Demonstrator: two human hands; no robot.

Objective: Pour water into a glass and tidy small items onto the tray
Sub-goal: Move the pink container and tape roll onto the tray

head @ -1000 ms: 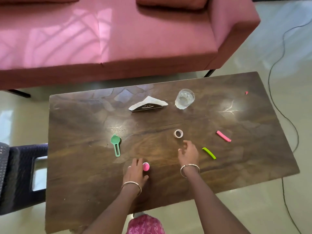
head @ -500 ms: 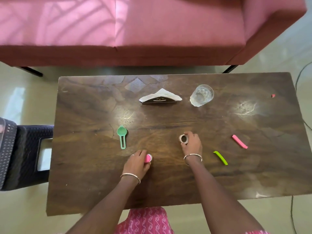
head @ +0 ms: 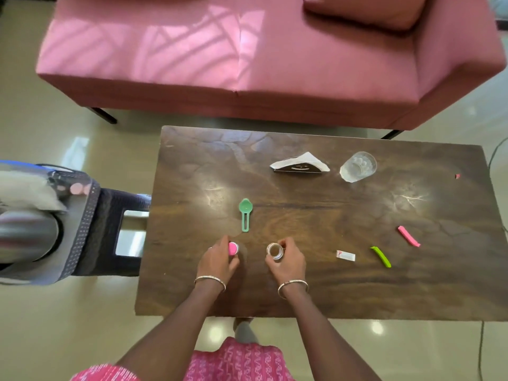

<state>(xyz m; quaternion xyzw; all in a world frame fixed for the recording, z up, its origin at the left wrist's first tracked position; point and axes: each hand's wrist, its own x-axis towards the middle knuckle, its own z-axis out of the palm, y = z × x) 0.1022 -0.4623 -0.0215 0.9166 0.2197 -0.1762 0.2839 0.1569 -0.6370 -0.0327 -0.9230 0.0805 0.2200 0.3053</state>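
Observation:
My left hand (head: 218, 261) grips a small pink round cap (head: 233, 248) just above the dark wooden table (head: 316, 292). My right hand (head: 288, 261) pinches a small tape roll (head: 275, 250) beside it. A clear glass (head: 357, 166) with water stands at the table's far right. On the tabletop lie a green spoon-shaped clip (head: 245, 213), a small white packet (head: 345, 255), a green stick (head: 381, 256), a pink stick (head: 408, 235) and a tiny pink scrap (head: 457, 176). No tray shows clearly.
A napkin holder (head: 299, 166) with white napkins stands left of the glass. A pink sofa (head: 247, 56) runs behind the table. At the left a dark chair (head: 110, 232) carries a blurred metal vessel (head: 27, 235). A cable (head: 481, 350) lies on the floor at right.
My right hand reached the tape roll, picked it up and drew it toward me. My left hand kept hold of the pink cap. The view swung left; the chair and a white packet appeared.

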